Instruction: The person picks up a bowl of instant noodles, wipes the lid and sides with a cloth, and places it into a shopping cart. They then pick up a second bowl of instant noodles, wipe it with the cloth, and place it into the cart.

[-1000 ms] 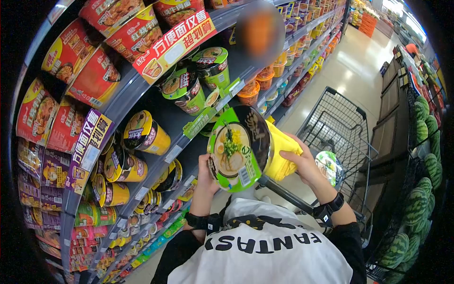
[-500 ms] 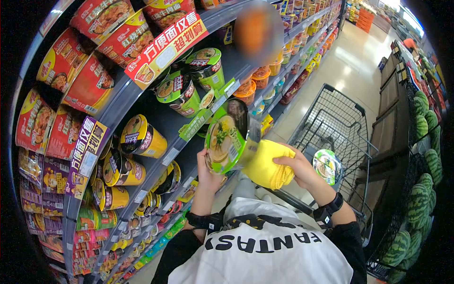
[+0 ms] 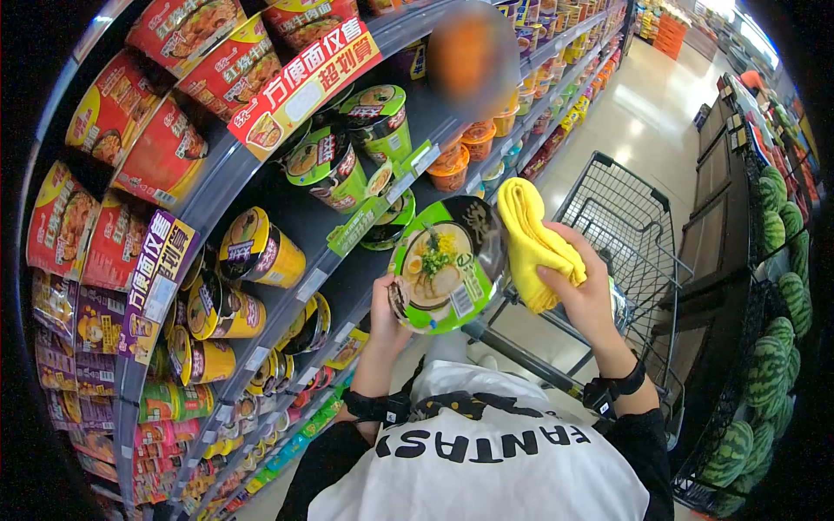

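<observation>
A green and black instant noodle bowl (image 3: 439, 265) is tilted so its printed lid faces me. My left hand (image 3: 388, 314) grips it by the left edge, fingers partly hidden behind it. In my right hand (image 3: 584, 282) is a folded yellow cloth (image 3: 537, 247), pinched between thumb and fingers just right of the bowl. On the shelf left of the bowl stand green noodle cups (image 3: 328, 169), and yellow noodle cups (image 3: 261, 247) fill the tier below.
A shopping cart (image 3: 621, 204) stands close on the right, its handle (image 3: 521, 356) in front of my body. Red noodle buckets (image 3: 165, 156) crowd the upper left shelf. Watermelons (image 3: 769, 373) line a dark display stand at the far right, with tiled floor (image 3: 643, 113) between.
The yellow cloth has come off the bowl's side and moved up and right with my right hand. My left hand has turned the bowl's lid more towards me.
</observation>
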Demonstrator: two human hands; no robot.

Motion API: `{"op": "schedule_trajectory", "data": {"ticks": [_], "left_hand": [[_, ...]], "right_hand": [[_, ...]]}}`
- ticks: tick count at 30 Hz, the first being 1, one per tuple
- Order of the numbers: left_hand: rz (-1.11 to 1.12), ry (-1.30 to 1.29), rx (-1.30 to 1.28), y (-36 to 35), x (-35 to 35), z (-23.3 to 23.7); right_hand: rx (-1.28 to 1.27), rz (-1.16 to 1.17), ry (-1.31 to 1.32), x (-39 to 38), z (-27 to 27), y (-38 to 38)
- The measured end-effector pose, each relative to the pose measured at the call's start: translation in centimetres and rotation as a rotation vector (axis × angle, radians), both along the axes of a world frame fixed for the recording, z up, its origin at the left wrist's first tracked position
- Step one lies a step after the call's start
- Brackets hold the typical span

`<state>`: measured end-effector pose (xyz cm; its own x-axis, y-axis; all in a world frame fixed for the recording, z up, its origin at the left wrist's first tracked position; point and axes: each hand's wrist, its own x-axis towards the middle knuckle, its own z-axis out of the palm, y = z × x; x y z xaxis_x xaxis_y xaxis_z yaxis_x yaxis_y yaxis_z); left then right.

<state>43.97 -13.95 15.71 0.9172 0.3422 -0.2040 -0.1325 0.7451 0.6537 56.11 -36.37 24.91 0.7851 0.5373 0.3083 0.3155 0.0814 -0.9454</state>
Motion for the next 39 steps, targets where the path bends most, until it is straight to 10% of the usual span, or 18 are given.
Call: {"op": "schedule_trajectory", "data": {"ticks": [33,39], "left_hand": [[0.123,-0.147,-0.155,0.8,-1.6,1.7],[-0.164,-0.300,-0.049,0.6,-2.0,0.5]], "right_hand": [[-0.090,0.104,-0.381,-0.7,1.3,-0.7],[-0.025,0.011,-0.237,-0.4,1.0,-0.9]]}}
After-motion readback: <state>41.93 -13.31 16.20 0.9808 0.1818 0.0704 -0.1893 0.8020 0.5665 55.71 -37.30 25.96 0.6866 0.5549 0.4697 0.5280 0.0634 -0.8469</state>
